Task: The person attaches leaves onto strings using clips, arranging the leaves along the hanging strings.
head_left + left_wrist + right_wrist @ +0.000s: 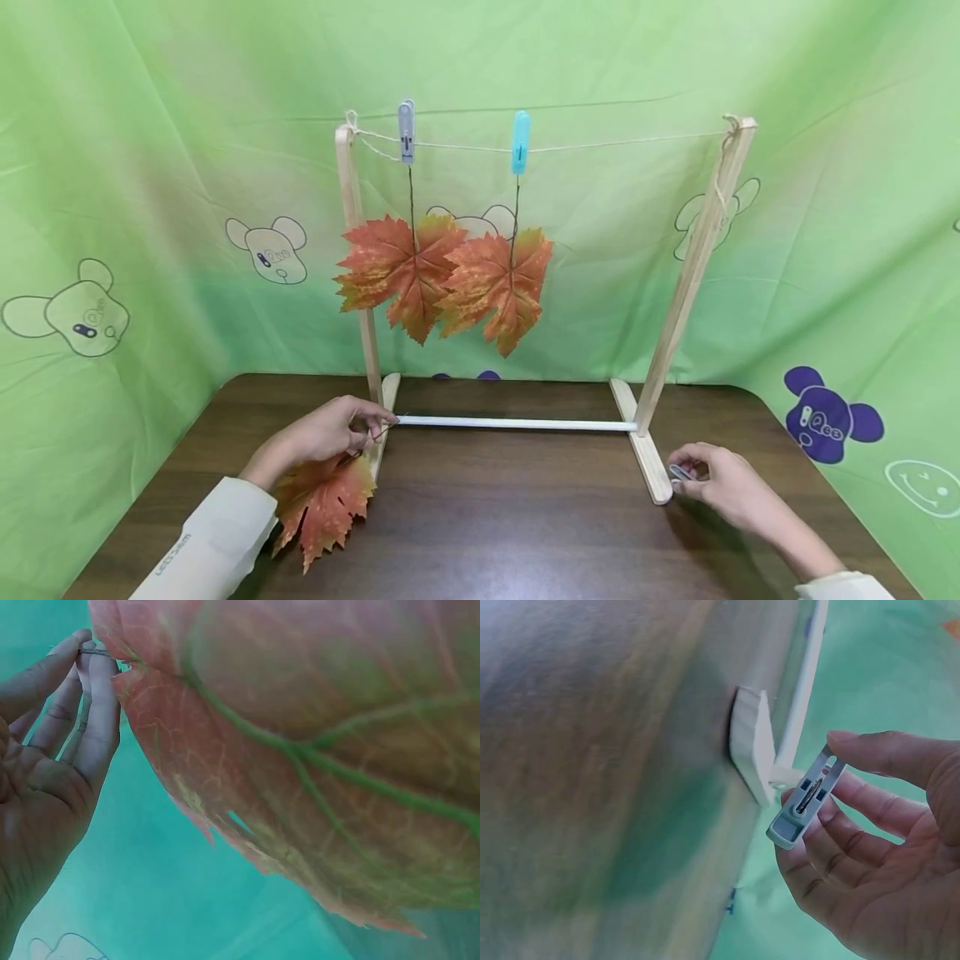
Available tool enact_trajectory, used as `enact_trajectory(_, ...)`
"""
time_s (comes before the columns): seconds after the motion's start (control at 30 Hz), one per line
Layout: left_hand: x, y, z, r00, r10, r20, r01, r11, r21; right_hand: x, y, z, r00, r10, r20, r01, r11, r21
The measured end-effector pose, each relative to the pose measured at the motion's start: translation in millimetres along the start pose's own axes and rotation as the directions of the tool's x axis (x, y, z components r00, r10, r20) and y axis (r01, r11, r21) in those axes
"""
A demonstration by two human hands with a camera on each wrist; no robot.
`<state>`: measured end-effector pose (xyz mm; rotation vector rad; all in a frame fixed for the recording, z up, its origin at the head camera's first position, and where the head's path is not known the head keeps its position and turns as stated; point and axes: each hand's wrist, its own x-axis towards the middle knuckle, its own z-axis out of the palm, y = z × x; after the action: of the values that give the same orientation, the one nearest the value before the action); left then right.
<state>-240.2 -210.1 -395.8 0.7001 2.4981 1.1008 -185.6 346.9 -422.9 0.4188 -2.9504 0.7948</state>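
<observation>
My left hand [341,429] pinches the thin stem of an orange-red artificial maple leaf [326,504] between thumb and fingertips, by the rack's left foot. The left wrist view shows that leaf's veined face [277,772] large, spreading away from the fingers. Beyond the right foot of the rack, my right hand [723,483] holds a grey-blue clothespin [806,799] between thumb and fingers. Two similar leaves hang by their stems from the string [600,147]: one from a grey clothespin [407,133], the other from a turquoise clothespin [521,143].
The wooden rack has a left post [350,179], a right post [693,267] and a white crossbar [517,424] low between them. It stands on a brown table [510,517]. A green cloth [600,50] with cartoon heads surrounds the table's back and sides.
</observation>
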Motion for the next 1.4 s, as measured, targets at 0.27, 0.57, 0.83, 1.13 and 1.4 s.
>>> enact_trajectory(0.27, 4.7, 18.6, -4.2, 0.999, 0.038, 0.002, -0.038, 0.999, 0.034, 2.1, -13, -8, 0.999, -0.027, -0.034, 0.027, 1.0, 0.001)
enact_trajectory(0.57, 8.4, 46.3, -6.0, 0.994, 0.11, -0.017, -0.107, 0.987, 0.122, 9.3, -33, -25, 0.993, -0.076, -0.094, 0.075, 0.997, -0.022)
enact_trajectory(0.83, 11.1, 71.3, -2.8, 0.98, 0.186, -0.066, -0.169, 0.963, 0.209, 14.3, -43, -32, 0.987, -0.101, -0.128, 0.099, 0.995, -0.016)
enact_trajectory(1.13, 12.8, 93.5, 3.7, 0.964, 0.241, -0.109, -0.215, 0.953, 0.213, 16.6, -51, -40, 0.973, -0.14, -0.182, 0.135, 0.99, -0.035)
enact_trajectory(1.4, 20.6, 105.3, 13.1, 0.95, 0.277, -0.142, -0.249, 0.951, 0.184, 22.0, -64, -50, 0.965, -0.146, -0.22, 0.138, 0.989, -0.053)
